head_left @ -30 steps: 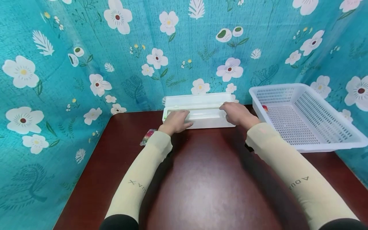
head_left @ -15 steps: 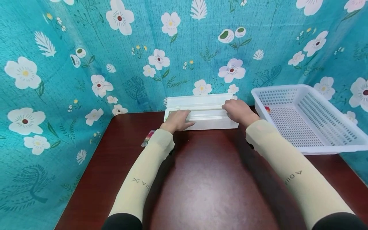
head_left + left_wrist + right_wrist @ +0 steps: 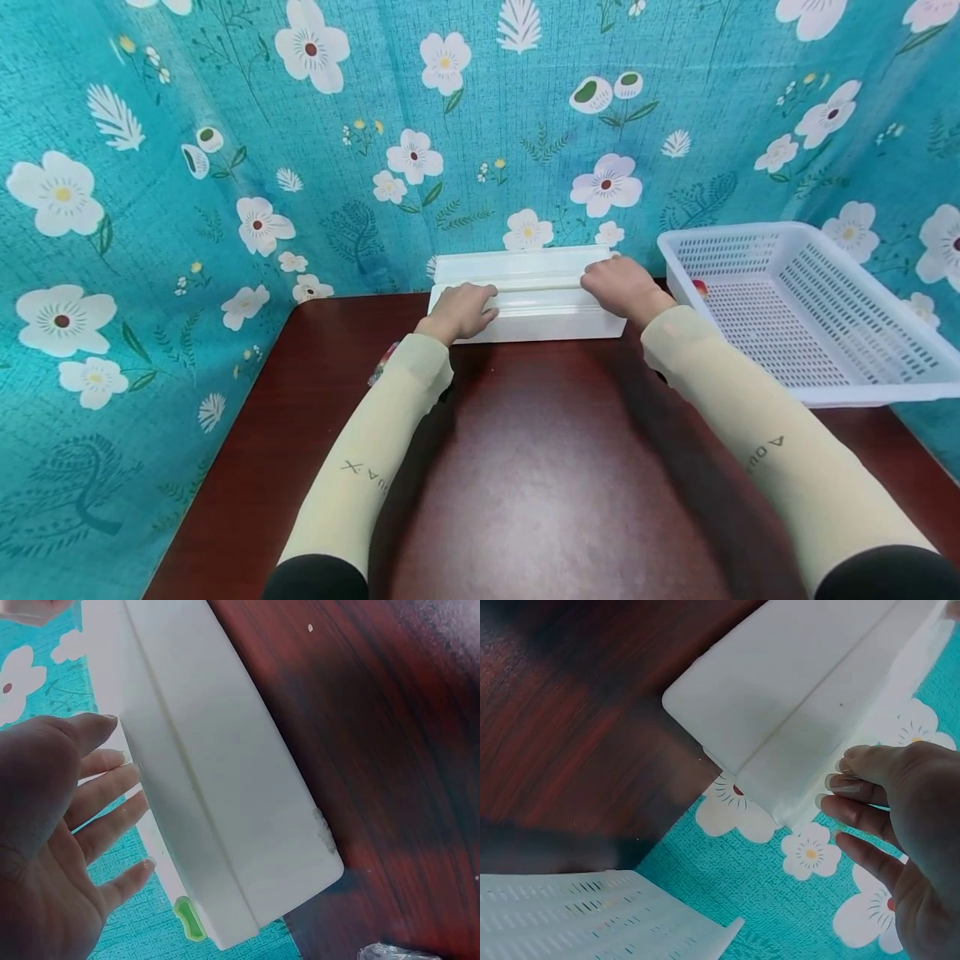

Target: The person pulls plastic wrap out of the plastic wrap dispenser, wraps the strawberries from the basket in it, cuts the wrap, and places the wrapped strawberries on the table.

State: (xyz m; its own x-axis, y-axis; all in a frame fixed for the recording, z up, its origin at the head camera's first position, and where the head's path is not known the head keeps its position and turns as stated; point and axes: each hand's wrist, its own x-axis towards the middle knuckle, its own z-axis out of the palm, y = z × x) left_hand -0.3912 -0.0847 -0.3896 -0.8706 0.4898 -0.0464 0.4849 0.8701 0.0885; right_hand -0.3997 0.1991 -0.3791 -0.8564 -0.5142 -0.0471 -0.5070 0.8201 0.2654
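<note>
"Two hands at one long white lidded case (image 3: 540, 327): how do they lie in the head view?"

"The case is at 12 o'clock on the dark wood-grain table (image 3: 525, 467), long axis running 9 to 3, with what looks like its lid (image 3: 517, 264) standing open behind. The left hand (image 3: 459, 314) is at the 9 o'clock end, the right hand (image 3: 618, 287) at the 3 o'clock end, so neither is clearly nearer; the middle lies towards 3 from the left, towards 9 from the right."

"Neighbours?"

"A white perforated plastic basket (image 3: 877, 392) at 3 o'clock, a small red item (image 3: 700, 288) inside, and a clear-wrapped packet (image 3: 378, 369) at 8, partly behind the cream sleeve (image 3: 352, 467)."

"Left wrist view?"

"Fingers extended and apart, tips at the case's edge: that hand looks released. A green clip (image 3: 193, 921) shows near 7 o'clock, hidden from the head camera."

"Right wrist?"

"Thumb and forefinger tips are close together at the rim, near 3 o'clock; whether they pinch it, I can't tell. The head view gives only the back of this hand."
</note>
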